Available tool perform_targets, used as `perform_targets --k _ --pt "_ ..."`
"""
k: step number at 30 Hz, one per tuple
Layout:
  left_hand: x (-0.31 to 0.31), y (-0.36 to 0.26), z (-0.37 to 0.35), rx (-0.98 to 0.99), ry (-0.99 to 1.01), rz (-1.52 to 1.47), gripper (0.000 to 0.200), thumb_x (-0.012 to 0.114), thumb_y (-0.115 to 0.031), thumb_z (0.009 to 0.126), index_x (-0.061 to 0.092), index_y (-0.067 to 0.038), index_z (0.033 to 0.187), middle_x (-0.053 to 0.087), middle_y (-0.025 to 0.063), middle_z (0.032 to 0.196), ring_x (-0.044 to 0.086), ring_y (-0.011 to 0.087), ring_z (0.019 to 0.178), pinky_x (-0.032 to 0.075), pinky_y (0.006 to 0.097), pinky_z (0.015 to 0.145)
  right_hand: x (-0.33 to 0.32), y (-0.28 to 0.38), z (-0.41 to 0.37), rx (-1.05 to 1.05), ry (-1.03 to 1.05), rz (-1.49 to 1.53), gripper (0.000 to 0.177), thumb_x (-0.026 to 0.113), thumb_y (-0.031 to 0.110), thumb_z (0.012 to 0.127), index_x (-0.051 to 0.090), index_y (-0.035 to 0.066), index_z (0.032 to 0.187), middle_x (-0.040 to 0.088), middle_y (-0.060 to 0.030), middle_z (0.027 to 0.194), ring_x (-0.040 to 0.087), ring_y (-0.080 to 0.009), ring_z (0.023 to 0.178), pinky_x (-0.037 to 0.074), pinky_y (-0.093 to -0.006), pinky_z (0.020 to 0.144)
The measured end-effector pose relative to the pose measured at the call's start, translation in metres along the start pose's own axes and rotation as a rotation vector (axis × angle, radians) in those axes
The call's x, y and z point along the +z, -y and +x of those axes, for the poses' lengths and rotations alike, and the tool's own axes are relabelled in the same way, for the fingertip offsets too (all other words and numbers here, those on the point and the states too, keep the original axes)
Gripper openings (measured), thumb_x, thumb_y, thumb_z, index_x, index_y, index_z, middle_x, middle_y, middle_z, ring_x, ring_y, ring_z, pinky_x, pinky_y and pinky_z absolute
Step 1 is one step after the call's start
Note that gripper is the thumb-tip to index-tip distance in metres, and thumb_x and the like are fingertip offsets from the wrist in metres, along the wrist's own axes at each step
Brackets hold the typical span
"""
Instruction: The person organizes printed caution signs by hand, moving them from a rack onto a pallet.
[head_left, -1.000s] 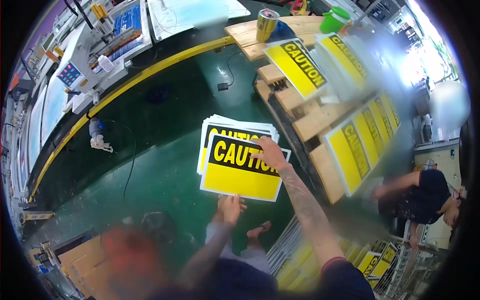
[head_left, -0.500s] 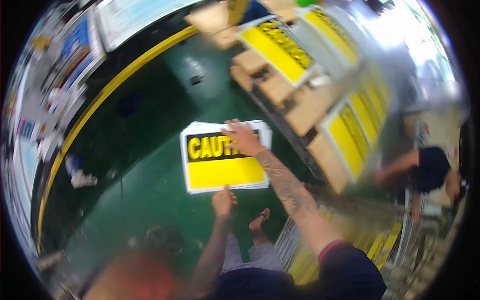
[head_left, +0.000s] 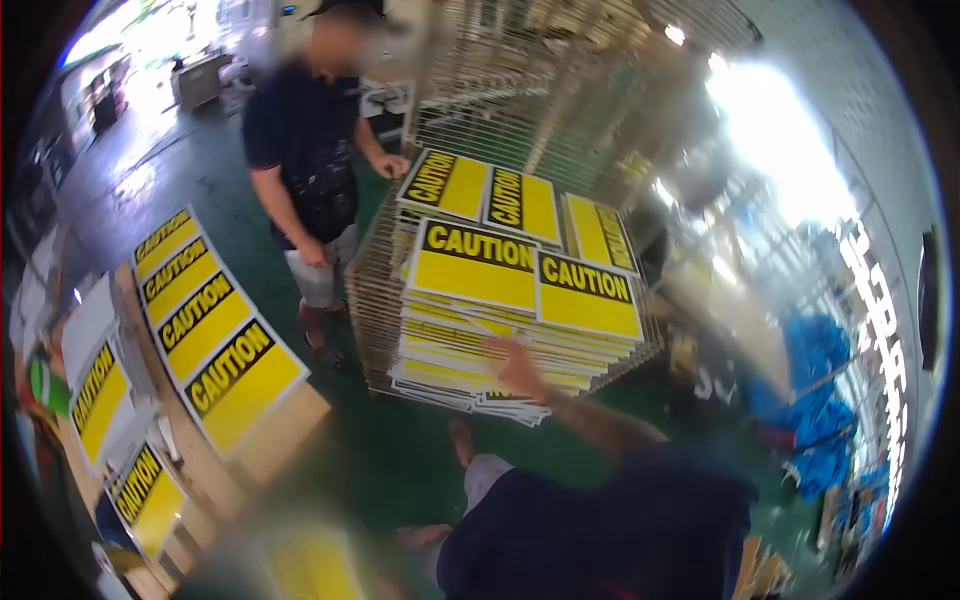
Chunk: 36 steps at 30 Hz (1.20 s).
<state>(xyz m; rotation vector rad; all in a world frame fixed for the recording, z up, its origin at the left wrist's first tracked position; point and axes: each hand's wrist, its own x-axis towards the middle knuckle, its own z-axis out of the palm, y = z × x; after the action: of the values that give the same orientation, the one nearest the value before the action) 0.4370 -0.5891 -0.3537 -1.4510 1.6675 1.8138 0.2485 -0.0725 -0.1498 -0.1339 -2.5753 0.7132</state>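
Because the right hand [head_left: 516, 368] is blurred, I cannot tell how far its fingers [head_left: 502, 350] part or whether they grip anything; they overlap the front edges of the stacked CAUTION signs [head_left: 520, 285], whose top faces lie at twelve o'clock from the fingertips. Beneath the stack is a wire rack [head_left: 376, 350]. Towards half past ten stands a co-worker [head_left: 300, 145]; at nine, more signs [head_left: 205, 312] line a wooden table [head_left: 302, 425].

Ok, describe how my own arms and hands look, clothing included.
Only your right hand shows: ungloved, its fingers blurred. The forearm is bare too, below a short, dark navy sleeve. Any finer markings are too blurred to make out. Your left hand is out of view.
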Motion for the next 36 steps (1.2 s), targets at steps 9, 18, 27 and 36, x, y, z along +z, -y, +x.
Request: perform_targets --k 9,18,27,36 --pt "0.430 -0.307 -0.131 1.354 0.645 0.347 0.030 0.063 -0.027 0.109 0.068 0.001 0.119 0.070 0.0072 0.105 0.065 0.0193 0.094 0.052 0.0346 0.085 -0.207 -0.242 0.000 1.061 -0.163 -0.625 0.116 0.088 0.067 0.074 0.038 0.009 0.161 0.041 -0.0208 0.164 0.039 -0.0453 0.150 0.035 -0.0694 0.113" --pt "0.631 -0.377 -0.147 1.577 0.267 1.079 0.096 0.092 -0.033 0.077 0.047 -0.006 0.157 0.058 0.0240 0.148 0.054 0.0409 0.138 0.044 0.0531 0.113 -0.255 -0.295 -0.033 0.964 -0.263 -0.234 0.109 0.101 0.042 0.066 0.050 0.000 0.151 0.065 -0.0258 0.133 0.066 -0.0373 0.119 0.057 -0.0485 0.093" --pt "0.580 -0.401 -0.131 0.466 1.291 0.264 0.052 0.063 -0.001 0.103 0.048 -0.002 0.153 0.066 0.0129 0.141 0.065 0.0242 0.128 0.052 0.0374 0.107 -0.255 -0.288 -0.064 0.778 -0.660 0.588 0.044 0.079 0.007 0.096 0.060 -0.005 0.134 0.074 -0.0144 0.118 0.070 -0.0201 0.102 0.057 -0.0367 0.088" --pt "0.581 -0.417 -0.098 0.527 1.330 0.214 0.053 0.054 -0.005 0.109 0.044 -0.006 0.161 0.059 0.0114 0.153 0.060 0.0264 0.137 0.049 0.0411 0.114 -0.286 -0.202 -0.028 0.610 -0.887 0.811 0.023 0.063 0.005 0.103 0.063 0.004 0.126 0.071 -0.0055 0.118 0.066 -0.0148 0.108 0.053 -0.0308 0.093"
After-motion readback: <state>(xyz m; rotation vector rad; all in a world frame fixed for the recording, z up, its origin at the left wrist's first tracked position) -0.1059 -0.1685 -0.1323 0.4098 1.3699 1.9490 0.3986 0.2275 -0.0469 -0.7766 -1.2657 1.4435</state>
